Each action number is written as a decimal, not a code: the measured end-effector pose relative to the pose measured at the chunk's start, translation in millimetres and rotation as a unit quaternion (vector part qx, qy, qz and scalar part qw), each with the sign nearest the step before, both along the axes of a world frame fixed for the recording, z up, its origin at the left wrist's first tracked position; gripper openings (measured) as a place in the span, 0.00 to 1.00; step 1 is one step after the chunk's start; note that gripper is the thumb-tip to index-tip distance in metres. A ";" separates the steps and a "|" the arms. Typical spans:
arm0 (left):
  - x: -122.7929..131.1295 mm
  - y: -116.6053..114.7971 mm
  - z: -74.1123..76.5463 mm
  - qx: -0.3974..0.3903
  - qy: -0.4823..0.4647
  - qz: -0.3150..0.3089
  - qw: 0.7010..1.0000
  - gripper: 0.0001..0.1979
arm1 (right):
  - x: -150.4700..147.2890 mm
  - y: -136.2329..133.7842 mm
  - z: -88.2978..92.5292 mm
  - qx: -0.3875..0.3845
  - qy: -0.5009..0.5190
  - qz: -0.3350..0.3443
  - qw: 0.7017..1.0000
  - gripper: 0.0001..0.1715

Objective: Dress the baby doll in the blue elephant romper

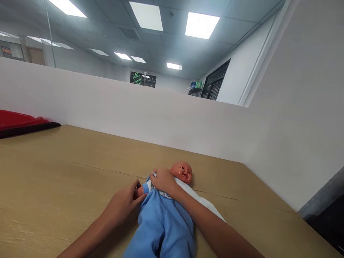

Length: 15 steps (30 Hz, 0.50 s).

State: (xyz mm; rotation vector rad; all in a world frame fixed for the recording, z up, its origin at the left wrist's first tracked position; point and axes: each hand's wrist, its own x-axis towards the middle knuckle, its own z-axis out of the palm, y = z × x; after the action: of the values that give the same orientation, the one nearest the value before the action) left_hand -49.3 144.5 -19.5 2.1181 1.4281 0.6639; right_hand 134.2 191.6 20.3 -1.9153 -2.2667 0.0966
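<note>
A baby doll [182, 172] lies on its back on the wooden table [67, 172], head away from me. It wears a light blue garment [163, 225] with a white part under its shoulders. My right hand [163, 181] rests on the doll's chest and pinches the garment's collar near the neck. My left hand [126, 202] holds the doll's small arm at the blue sleeve cuff, fingers closed round it.
A white partition wall [134, 111] runs along the table's far edge and turns along the right side. A red and black object [21, 123] lies at the far left of the table. The table's right edge drops off at the lower right.
</note>
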 end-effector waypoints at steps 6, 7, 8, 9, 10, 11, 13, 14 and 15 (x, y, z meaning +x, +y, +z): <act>-13.5 7.2 9.4 0.211 0.030 -0.069 0.975 0.18 | 14.5 9.6 6.3 0.032 0.002 -0.068 0.997 0.18; -16.7 10.6 9.3 0.230 0.039 -0.065 0.970 0.20 | 19.0 9.0 9.2 0.040 0.003 -0.077 0.996 0.18; -19.8 14.2 8.8 0.240 0.045 -0.055 0.968 0.20 | 24.0 8.0 12.8 0.048 0.004 -0.084 0.995 0.18; -22.7 17.6 8.0 0.241 0.048 -0.043 0.968 0.21 | 29.4 6.6 16.6 0.054 0.004 -0.091 0.994 0.18; -25.3 20.8 6.9 0.236 0.050 -0.031 0.970 0.21 | 34.8 5.2 20.5 0.058 0.004 -0.097 0.994 0.18; -27.5 23.6 5.6 0.227 0.051 -0.018 0.972 0.22 | 40.1 3.8 24.2 0.059 0.003 -0.102 0.993 0.18; -31.0 28.1 2.3 0.214 0.054 0.004 0.975 0.21 | 49.5 1.4 29.8 0.054 -0.001 -0.113 0.992 0.18; -32.3 29.8 0.5 0.214 0.055 0.011 0.975 0.21 | 53.3 0.6 31.4 0.049 -0.003 -0.117 0.992 0.18; -33.4 31.2 -1.4 0.222 0.056 0.015 0.973 0.21 | 56.4 0.0 32.1 0.044 -0.005 -0.120 0.992 0.18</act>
State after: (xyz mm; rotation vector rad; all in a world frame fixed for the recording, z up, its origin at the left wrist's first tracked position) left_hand -82.8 175.7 -20.8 2.5105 1.4795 0.9632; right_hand 190.6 191.6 52.4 -2.1266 -1.9912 -0.0429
